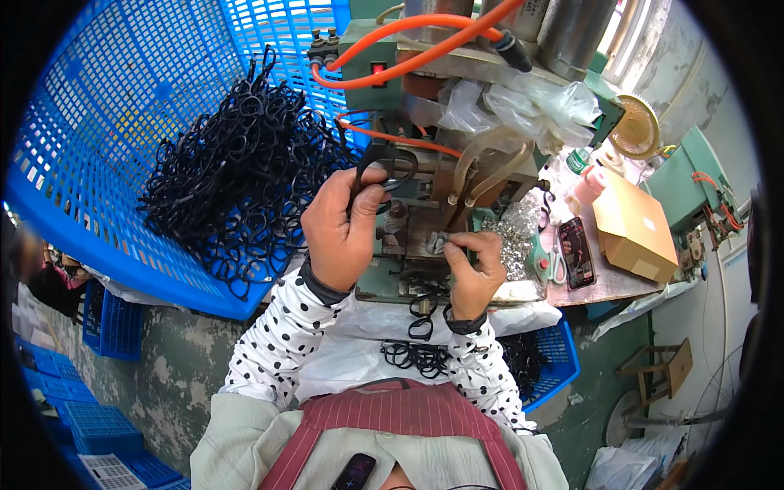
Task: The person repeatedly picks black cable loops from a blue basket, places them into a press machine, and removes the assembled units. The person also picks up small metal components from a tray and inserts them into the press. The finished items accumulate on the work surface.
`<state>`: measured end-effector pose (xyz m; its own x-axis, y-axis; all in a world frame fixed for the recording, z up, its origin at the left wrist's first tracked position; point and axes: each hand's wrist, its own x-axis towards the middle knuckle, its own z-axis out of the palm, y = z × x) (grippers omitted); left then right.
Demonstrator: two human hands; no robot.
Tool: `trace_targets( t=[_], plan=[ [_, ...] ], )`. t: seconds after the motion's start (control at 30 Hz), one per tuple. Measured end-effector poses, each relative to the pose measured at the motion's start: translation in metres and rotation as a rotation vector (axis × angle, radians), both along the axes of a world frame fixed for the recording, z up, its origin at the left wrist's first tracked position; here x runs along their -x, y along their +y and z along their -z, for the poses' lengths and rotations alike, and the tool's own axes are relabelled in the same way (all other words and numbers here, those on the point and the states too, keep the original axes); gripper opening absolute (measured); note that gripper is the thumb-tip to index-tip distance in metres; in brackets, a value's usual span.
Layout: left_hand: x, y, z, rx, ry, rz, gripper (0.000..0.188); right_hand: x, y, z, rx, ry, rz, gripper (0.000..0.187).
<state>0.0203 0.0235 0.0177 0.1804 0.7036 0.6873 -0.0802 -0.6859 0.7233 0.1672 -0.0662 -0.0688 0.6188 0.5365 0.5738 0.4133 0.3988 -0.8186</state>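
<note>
In front of the press's block, my left hand (339, 229) is closed around a black looped plastic piece (397, 181); its exact kind does not show. My right hand (474, 269) pinches at a small silvery metal piece (437, 243) on the press bed (420, 265), lower and to the right. Beside the right hand lies a heap of tiny shiny metal parts (510, 245). Another black looped piece (422, 314) hangs below the bed's front edge, and several more (412, 357) rest on the white sheet (343, 335) over my lap.
A big blue basket (155, 261) at the left holds a tangled heap of black looped pieces (237, 171). Orange hoses (408, 28) cross above the machine. Scissors (559, 263), a phone (577, 253) and a cardboard box (633, 224) are on the table at right. A blue crate (563, 359) stands below.
</note>
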Motion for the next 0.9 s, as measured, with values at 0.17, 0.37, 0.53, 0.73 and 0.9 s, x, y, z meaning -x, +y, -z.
trace_targets(
  t=[0.17, 0.37, 0.53, 0.73, 0.9],
  plan=[
    [0.001, 0.003, 0.002, -0.052, 0.025, 0.012, 0.014, 0.005, 0.013, 0.004, 0.02, 0.126, 0.034, 0.038],
    [0.004, 0.004, 0.007, 0.006, -0.01, 0.07, 0.017, 0.011, 0.022, 0.003, -0.115, 0.221, -0.017, 0.045],
    [0.006, 0.005, 0.008, -0.009, 0.037, 0.031, 0.017, 0.011, 0.023, 0.005, -0.124, 0.296, -0.021, 0.046],
    [0.002, -0.024, 0.041, -0.608, 0.193, 0.357, 0.042, -0.005, 0.015, 0.001, -0.014, 0.187, -0.06, 0.044],
    [-0.017, -0.03, 0.08, -0.715, 0.36, 0.473, 0.041, -0.1, -0.003, 0.034, 0.353, -0.337, 0.533, 0.037]
  ],
)
